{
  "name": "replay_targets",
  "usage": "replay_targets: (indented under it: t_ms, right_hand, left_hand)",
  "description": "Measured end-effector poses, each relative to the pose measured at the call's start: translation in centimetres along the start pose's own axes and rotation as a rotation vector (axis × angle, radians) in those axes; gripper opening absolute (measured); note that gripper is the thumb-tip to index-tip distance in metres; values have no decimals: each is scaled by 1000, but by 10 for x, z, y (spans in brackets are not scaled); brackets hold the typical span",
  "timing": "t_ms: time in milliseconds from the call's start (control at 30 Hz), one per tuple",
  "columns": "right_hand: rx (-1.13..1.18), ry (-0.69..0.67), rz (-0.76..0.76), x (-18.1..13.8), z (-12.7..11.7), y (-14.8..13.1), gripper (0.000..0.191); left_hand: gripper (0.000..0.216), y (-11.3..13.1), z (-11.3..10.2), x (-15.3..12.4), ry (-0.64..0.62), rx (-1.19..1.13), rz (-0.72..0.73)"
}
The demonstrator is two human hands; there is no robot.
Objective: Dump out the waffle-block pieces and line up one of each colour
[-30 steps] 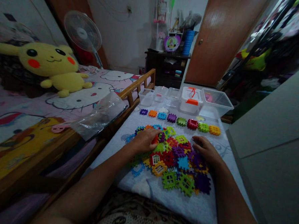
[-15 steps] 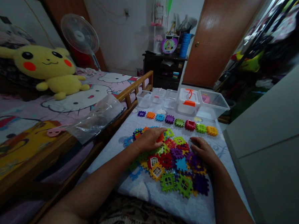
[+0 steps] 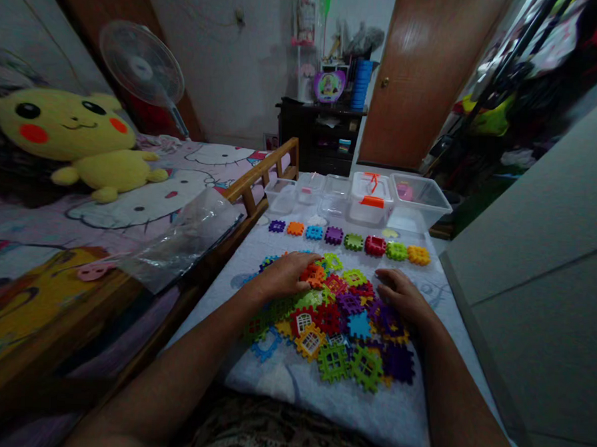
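Observation:
A pile of interlocking plastic building tiles (image 3: pixel 327 316) in many colours lies on the cloth-covered table. My left hand (image 3: pixel 286 275) rests over the pile's far left part, fingers stretched out and slightly apart, beside an orange tile (image 3: pixel 313 274). At the pile's right edge, my right hand (image 3: pixel 401 292) lies with its fingers extended next to purple tiles (image 3: pixel 386 318). Neither hand visibly grips a tile, though the undersides of both are hidden. Beyond them runs a row of several assembled blocks, from a dark purple block (image 3: pixel 277 226) to a yellow block (image 3: pixel 419 256).
Clear plastic boxes (image 3: pixel 420 202) and a white-lidded box with an orange handle (image 3: pixel 371 200) stand along the table's far end. Left of the table are a wooden bed rail (image 3: pixel 261 175), a plastic bag (image 3: pixel 192 231) and a yellow plush toy (image 3: pixel 101 166). A cabinet (image 3: pixel 539 296) borders the right.
The whole view has shifted slightly, so things sit a little further left. My left hand has drawn back slightly left, uncovering more of the orange tile. My right hand stays by the pile.

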State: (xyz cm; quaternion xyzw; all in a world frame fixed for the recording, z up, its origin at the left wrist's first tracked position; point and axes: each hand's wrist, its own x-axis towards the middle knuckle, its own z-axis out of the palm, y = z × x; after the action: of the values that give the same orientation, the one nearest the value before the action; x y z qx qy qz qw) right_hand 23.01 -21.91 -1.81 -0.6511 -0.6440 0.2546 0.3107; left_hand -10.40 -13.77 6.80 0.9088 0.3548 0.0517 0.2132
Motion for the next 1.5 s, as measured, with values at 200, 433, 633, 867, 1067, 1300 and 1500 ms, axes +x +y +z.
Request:
replay_targets:
  t_ms: [200,433,633,867,1067,1300,1500]
  right_hand:
    - [1,14,-4,0,2,1,35]
    - [-37,-4,0,0,-2,-6,35]
    - [-38,-9,5,-1,-2,-6,36]
    - [-38,-2,-3,0,-3,-8,35]
    - [-48,-3,5,-2,-5,-10,35]
    - [-26,-12,21,-2,-4,-11,37]
    - [-38,2,6,-2,-5,-8,36]
  left_hand:
    - [66,1,3,5,21,27,18]
    - [66,2,7,8,-15,71,56]
    - [68,1,0,14,-67,155,74]
    - [39,7,-6,24,-146,228,65]
    - [34,5,-6,25,-144,252,84]
    - [32,10,-14,20,-114,251,120]
    - [44,-28,-49,26,116,244,64]
